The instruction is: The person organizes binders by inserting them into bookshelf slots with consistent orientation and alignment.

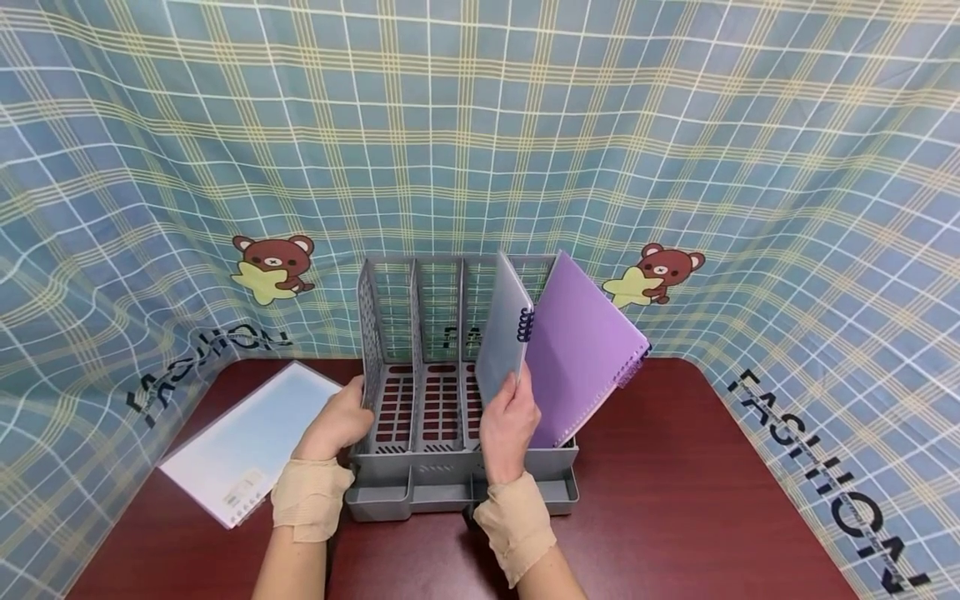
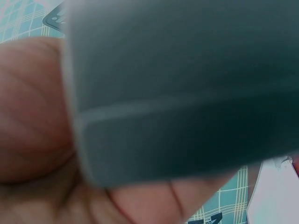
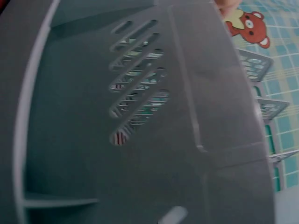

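A grey desktop file organizer (image 1: 420, 468) with slatted upright compartments stands on the table. My left hand (image 1: 339, 421) grips its left side wall, and the left wrist view shows the grey panel (image 2: 177, 60) between thumb and fingers. With my right hand (image 1: 510, 427) I hold a pale translucent spiral notebook (image 1: 504, 333) upright, its dark coil toward me. It stands at the third compartment from the left; its lower edge is partly hidden by the hand. A purple notebook (image 1: 581, 350) leans outward in the rightmost compartment. The right wrist view mostly shows the organizer's front panel (image 3: 140, 172).
A white-and-pale-blue notebook (image 1: 258, 437) lies flat on the dark red table (image 1: 675, 500), left of the organizer. Shallow trays (image 1: 378, 496) run along the organizer's front. A checked cloth (image 1: 450, 125) hangs behind and along both sides.
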A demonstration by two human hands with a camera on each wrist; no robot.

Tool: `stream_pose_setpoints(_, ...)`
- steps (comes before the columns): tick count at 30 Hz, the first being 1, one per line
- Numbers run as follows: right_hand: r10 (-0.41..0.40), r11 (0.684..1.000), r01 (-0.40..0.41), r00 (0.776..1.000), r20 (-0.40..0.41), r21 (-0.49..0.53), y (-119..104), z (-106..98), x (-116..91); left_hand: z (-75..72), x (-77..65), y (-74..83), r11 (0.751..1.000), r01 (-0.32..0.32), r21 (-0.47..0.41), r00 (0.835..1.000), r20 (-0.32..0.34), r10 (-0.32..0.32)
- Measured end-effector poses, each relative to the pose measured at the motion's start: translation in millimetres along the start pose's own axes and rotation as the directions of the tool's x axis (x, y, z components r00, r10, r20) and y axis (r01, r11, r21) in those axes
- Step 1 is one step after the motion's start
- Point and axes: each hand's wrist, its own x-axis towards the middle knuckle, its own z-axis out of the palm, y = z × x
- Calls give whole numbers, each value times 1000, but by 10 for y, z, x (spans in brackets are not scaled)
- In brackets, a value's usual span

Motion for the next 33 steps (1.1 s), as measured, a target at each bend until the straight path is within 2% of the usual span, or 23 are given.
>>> stream_pose_setpoints(5, 33, 999, -33, 999, 6, -2, 43, 15, -25, 9, -4, -6, 999, -36, 22, 999, -13, 36)
stream_pose_setpoints(8, 47, 999, -46, 999, 7, -12, 55, 21, -26, 6, -11, -10, 999, -34, 24, 999, -12, 35)
stream_pose_setpoints(16, 138, 990, -136, 989, 57, -36, 44, 2, -20, 19, -17, -22, 1000, -3, -8, 1000, 4, 3)
stream_pose_setpoints(20, 172, 984, -169, 983, 56, -65, 40, -16, 15, 13, -6, -21, 1000, 14, -26, 1000, 17, -14)
stream_pose_setpoints(33, 174, 983, -173, 985, 10, -65, 58, -32, 118, 1, 6, -11, 999, 11, -40, 1000, 2, -11)
